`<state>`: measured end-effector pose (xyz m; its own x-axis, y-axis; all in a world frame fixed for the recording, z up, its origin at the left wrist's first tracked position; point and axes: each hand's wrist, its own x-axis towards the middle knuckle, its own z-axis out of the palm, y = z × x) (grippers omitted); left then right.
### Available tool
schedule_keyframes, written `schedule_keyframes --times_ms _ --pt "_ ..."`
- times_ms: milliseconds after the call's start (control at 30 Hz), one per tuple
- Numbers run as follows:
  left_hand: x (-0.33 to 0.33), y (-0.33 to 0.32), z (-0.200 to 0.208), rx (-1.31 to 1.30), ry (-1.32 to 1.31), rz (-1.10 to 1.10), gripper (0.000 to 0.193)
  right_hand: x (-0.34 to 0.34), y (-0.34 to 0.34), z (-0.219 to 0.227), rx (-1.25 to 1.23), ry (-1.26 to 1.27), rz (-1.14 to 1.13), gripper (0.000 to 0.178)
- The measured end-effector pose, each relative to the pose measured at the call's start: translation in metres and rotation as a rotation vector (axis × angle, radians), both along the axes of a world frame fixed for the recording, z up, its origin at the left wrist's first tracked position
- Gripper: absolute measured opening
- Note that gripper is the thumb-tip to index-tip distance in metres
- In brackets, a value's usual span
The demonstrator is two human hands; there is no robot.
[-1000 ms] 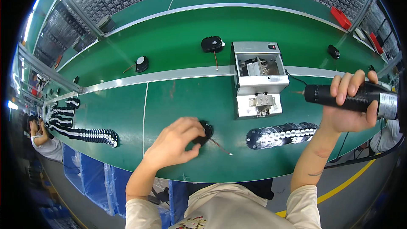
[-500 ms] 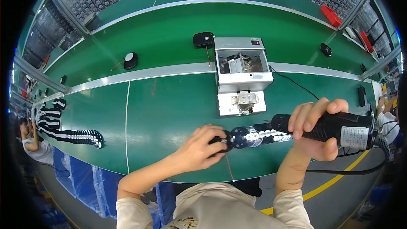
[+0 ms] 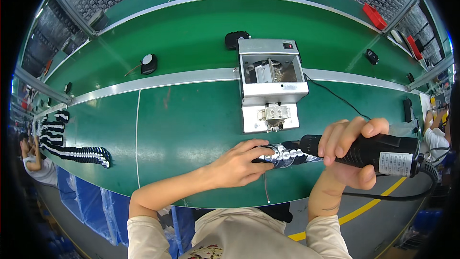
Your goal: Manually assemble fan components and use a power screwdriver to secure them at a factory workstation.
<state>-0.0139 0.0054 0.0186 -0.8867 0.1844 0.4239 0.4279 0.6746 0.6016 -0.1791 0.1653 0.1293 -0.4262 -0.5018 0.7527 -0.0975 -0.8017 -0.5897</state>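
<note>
A black corded electric screwdriver (image 3: 390, 154) lies across my right hand (image 3: 352, 148), its fingers wrapped round the body and its nose pointing left. My left hand (image 3: 242, 162) is closed on a small black part (image 3: 266, 157) with a thin red wire (image 3: 267, 189) hanging toward the front edge. That part sits at the left end of a row of similar black parts with round white faces (image 3: 290, 154). The screwdriver's nose is over the right part of this row; its tip is hard to make out. Just beyond the row stands a silver screw feeder (image 3: 273, 88).
A long curved row of black and white parts (image 3: 79, 153) lies at the left. Single black parts (image 3: 149, 64) rest on the green strip beyond the metal rail (image 3: 191, 76). Red bins (image 3: 374, 17) stand far right. Other people (image 3: 435, 136) sit at both sides.
My left hand has moved slightly right with the black part, up against the row. The screwdriver has shifted a little left and down. Black parts on the far strip have moved right.
</note>
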Motion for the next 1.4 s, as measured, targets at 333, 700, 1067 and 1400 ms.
schedule_keyframes --times_ms 333,700,1067,1400 --pt "-0.007 0.000 0.004 0.013 -0.070 -0.005 0.030 0.000 -0.008 0.004 0.039 0.006 0.000 0.054" --pt "-0.005 0.010 -0.006 0.017 -0.042 0.069 0.023 0.002 -0.054 0.003 0.182 -0.102 -0.186 0.051" --pt "0.013 0.000 -0.011 0.071 -0.027 0.097 0.019 0.014 -0.064 -0.003 0.270 -0.175 -0.152 0.047" --pt "0.012 -0.002 -0.016 0.058 0.015 0.074 0.018 0.048 -0.027 -0.011 0.355 -0.271 -0.093 0.054"
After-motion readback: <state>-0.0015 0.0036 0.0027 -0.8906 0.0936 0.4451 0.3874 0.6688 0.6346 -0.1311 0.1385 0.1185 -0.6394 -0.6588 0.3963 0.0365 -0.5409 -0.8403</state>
